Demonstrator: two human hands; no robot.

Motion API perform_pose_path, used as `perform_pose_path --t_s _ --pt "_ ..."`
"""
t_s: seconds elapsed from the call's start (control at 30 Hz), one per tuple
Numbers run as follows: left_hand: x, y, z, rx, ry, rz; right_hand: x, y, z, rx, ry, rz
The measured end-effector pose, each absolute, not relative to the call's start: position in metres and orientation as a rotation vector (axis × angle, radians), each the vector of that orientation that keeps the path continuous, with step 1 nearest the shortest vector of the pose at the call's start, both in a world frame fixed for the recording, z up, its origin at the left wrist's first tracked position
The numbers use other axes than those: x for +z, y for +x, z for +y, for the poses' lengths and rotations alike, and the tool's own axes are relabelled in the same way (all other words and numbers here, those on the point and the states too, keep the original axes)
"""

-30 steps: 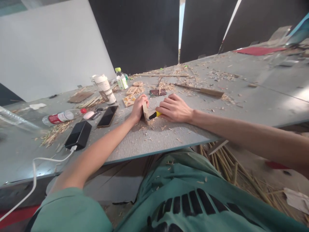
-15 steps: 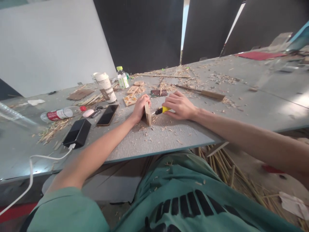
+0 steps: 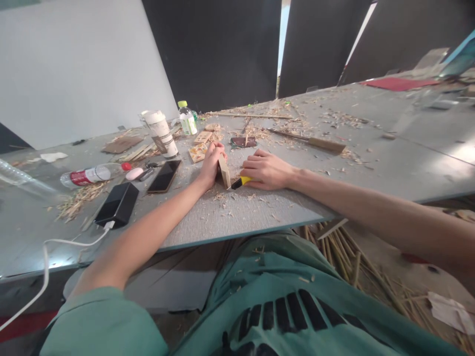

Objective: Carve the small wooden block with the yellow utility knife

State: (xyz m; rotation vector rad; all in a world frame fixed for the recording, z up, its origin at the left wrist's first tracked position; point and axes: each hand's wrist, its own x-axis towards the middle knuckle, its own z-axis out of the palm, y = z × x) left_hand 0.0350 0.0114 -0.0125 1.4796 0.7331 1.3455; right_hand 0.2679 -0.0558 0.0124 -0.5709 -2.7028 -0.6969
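Note:
My left hand [image 3: 213, 165] is closed around a small flat piece of wood [image 3: 224, 171], which stands on edge on the board and tilts a little to the left. In my right hand [image 3: 267, 169] is a yellow and black utility knife [image 3: 241, 182], its tip low against the near right edge of the wood. Fingers cover most of the knife's handle. Wood shavings lie scattered on the textured grey board [image 3: 208, 225] under both hands. Just beyond them rests a dark reddish-brown object [image 3: 244, 142] that I cannot name.
To the left are a phone [image 3: 165, 176], a black box [image 3: 117, 204] with a white cable, a lying bottle [image 3: 89, 175], a paper cup [image 3: 161, 133] and an upright bottle [image 3: 187, 118]. A wooden-handled tool [image 3: 326, 145] lies at the right. Bamboo strips [image 3: 339, 252] lie below the table edge.
My right hand has moved left and down, bringing the knife tip from the wood's side to its lower edge. The wood leans more to the left now.

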Motion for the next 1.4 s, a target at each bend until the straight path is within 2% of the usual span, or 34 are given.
perform_pose_path --t_s 0.23,0.47,0.7,0.83,1.0,1.2,1.4 --pt "-0.005 0.034 0.01 1.317 1.528 0.758 0.012 0.265 -0.067 -0.895 -0.668 -2.535" --pt "-0.004 0.036 0.007 1.294 1.549 0.738 0.01 0.265 -0.067 -0.821 -0.746 -2.394" --pt "-0.003 0.037 0.008 1.294 1.557 0.718 0.008 0.266 -0.068 -0.887 -0.754 -2.331" --pt "-0.003 0.036 0.012 1.277 1.567 0.725 0.008 0.264 -0.063 -0.725 -0.796 -2.279" --pt "-0.006 0.035 0.015 1.269 1.592 0.762 0.016 0.28 -0.046 -0.549 -0.98 -1.708" --pt "-0.005 0.033 0.011 1.274 1.599 0.764 0.015 0.292 -0.044 -0.514 -0.836 -2.166" --pt "-0.006 0.031 0.012 1.265 1.583 0.776 0.016 0.278 -0.051 -0.497 -0.722 -2.396"
